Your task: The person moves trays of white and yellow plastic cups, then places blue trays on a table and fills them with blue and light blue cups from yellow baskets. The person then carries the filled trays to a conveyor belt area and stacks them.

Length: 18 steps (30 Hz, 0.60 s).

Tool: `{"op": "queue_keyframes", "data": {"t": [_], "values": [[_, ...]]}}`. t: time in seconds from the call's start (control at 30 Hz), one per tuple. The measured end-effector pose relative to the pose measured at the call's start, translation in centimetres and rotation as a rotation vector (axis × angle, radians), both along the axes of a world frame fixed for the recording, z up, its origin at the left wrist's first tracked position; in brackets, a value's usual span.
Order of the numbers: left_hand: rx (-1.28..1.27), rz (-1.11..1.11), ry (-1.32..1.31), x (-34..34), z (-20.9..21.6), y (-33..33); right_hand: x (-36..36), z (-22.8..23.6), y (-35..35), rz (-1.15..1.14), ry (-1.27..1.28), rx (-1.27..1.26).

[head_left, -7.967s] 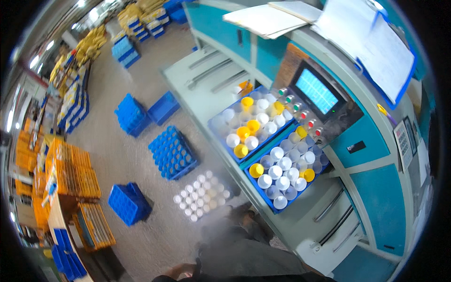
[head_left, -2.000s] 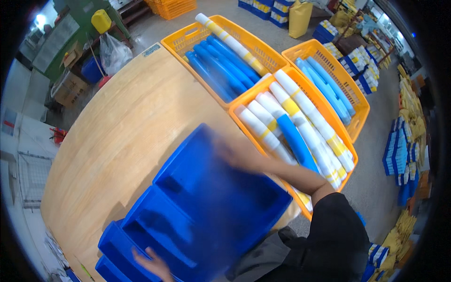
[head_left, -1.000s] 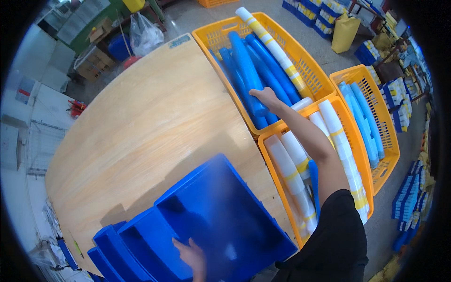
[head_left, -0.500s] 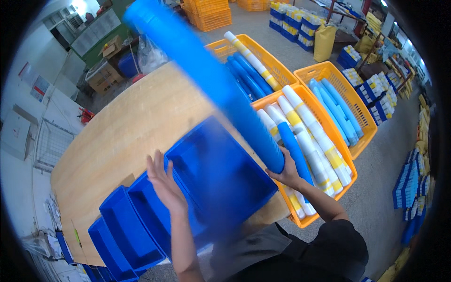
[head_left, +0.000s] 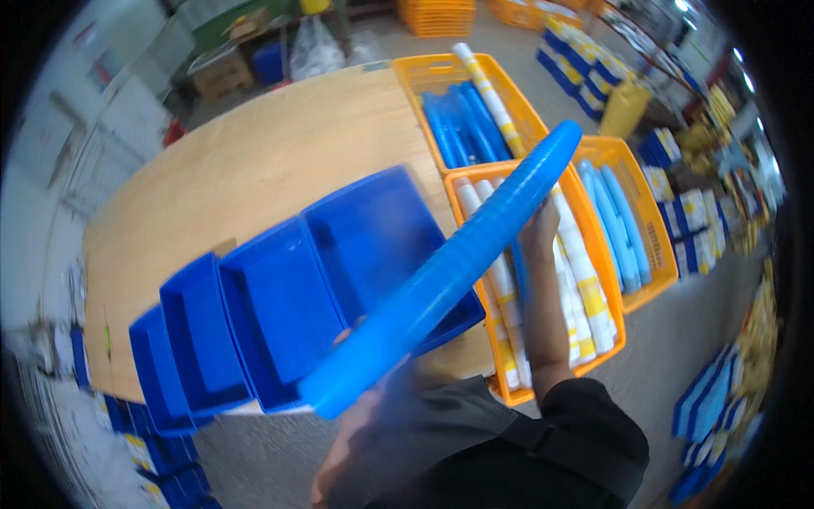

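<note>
I hold a long ribbed blue tube (head_left: 441, 280) slanted across the picture, above the blue bins. My right hand (head_left: 539, 231) grips it near its far end, over an orange crate (head_left: 519, 392) of white and yellow tubes. My left hand (head_left: 360, 424), blurred and close to the camera, is at the tube's near end. Below the tube stands a row of open blue bins (head_left: 280, 297) on the round wooden table (head_left: 254, 170); the nearest bin (head_left: 381, 229) looks empty.
Two more orange crates hold tubes: one with dark blue tubes (head_left: 462, 127) behind, one with light blue tubes (head_left: 619, 220) to the right. More blue bins (head_left: 161, 458) are stacked on the floor at lower left. Boxes and stacked goods line the floor around.
The blue tube has swung down from pointing up and away to lying slanted across the bins. My right hand moved up along it; my left hand dropped to its near end.
</note>
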<state>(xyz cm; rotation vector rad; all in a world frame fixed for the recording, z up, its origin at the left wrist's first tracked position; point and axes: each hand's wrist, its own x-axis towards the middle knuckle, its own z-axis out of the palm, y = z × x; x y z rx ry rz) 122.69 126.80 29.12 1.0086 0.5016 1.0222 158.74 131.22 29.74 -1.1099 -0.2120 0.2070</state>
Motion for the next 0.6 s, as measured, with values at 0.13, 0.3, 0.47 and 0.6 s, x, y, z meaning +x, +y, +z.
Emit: {"op": "queue_keyframes", "data": {"t": [0.13, 0.3, 0.47, 0.6], "values": [[0.160, -0.084, 0.339, 3.3, -2.7, 1.4, -8.2, -1.2, -1.3, 0.928, 0.353, 0.413], [0.629, 0.405, 1.459, 3.2, -8.0, 3.6, -1.8, -5.8, -2.8, 0.860, 0.255, -0.313], [-0.024, 0.295, 1.387, -2.2, -14.2, 4.1, 3.0, -10.5, 1.0, 0.871, -0.256, -0.653], [0.046, 0.342, 1.350, -4.5, -14.8, 2.8, -0.1, -12.5, 1.2, 0.541, -0.824, -1.215]]}}
